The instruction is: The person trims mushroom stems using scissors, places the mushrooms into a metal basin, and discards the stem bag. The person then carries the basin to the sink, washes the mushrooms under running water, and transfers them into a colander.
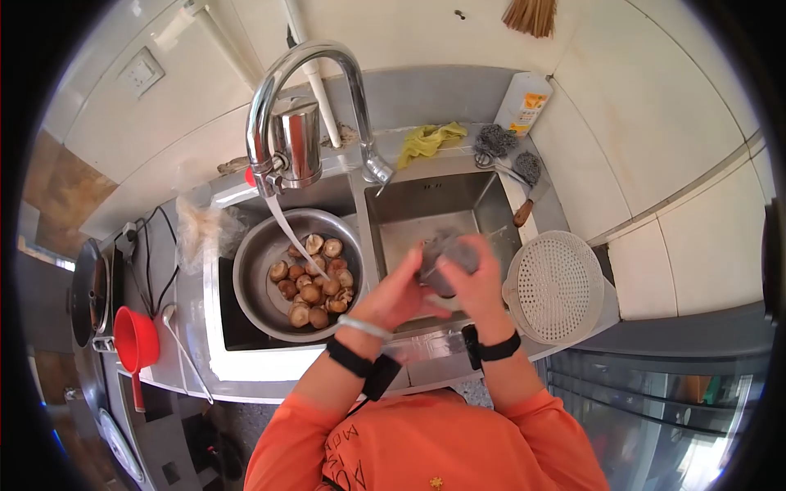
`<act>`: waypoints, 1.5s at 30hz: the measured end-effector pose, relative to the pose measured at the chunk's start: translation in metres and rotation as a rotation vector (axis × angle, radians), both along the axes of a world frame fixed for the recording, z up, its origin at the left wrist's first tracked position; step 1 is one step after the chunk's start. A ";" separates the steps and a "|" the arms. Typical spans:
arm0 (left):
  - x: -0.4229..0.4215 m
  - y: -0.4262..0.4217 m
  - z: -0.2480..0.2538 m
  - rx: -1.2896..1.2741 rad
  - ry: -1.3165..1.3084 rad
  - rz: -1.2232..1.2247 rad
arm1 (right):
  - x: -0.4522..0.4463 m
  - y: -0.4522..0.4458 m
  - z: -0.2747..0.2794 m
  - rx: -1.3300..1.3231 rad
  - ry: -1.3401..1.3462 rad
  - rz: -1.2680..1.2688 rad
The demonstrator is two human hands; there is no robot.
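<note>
Over the front of the right-hand sink basin (426,204), both my hands are closed around a dark grey bunched, cloth-like thing (446,260). Motion blurs it, so its exact kind is unclear. My left hand (401,290) grips it from the left side, and my right hand (476,282) from the right. In the left sink basin sits a round metal bowl (254,282) with several brown mushrooms (315,282) in it. Water (291,233) runs from the chrome faucet (266,106) into this bowl.
A white colander (561,286) lies right of the sink. Behind are a yellow-green cloth (430,141), steel wool scrubbers (495,141), a wood-handled tool (522,214) and a white bottle (524,102). At left are a red dipper (136,340), a ladle (187,352) and a plastic bag (205,225).
</note>
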State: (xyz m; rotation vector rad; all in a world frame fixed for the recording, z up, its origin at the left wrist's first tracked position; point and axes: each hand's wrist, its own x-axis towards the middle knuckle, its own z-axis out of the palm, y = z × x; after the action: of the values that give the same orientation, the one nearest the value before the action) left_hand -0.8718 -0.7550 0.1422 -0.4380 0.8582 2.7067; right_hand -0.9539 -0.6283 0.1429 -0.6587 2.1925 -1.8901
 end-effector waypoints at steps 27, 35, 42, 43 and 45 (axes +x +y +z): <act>-0.055 0.021 0.049 -1.860 1.191 0.657 | -0.047 -0.005 0.018 -0.208 0.007 0.591; -0.042 0.019 0.040 -2.089 1.762 0.389 | -0.073 -0.030 0.049 0.111 -0.345 1.028; -0.046 0.020 0.009 -2.300 1.947 0.296 | -0.068 -0.043 0.039 0.429 -0.235 1.039; -0.045 0.022 0.003 -2.323 1.982 0.239 | -0.065 -0.044 0.036 0.428 -0.237 1.043; -0.043 0.027 -0.008 -2.324 1.991 0.194 | -0.059 -0.044 0.022 0.563 -0.130 0.988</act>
State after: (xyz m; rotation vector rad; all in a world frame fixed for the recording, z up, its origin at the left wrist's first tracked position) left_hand -0.9145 -0.7279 0.1342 -1.2371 -2.0502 0.2127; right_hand -1.0127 -0.6727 0.1647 -1.1449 1.6616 -0.7598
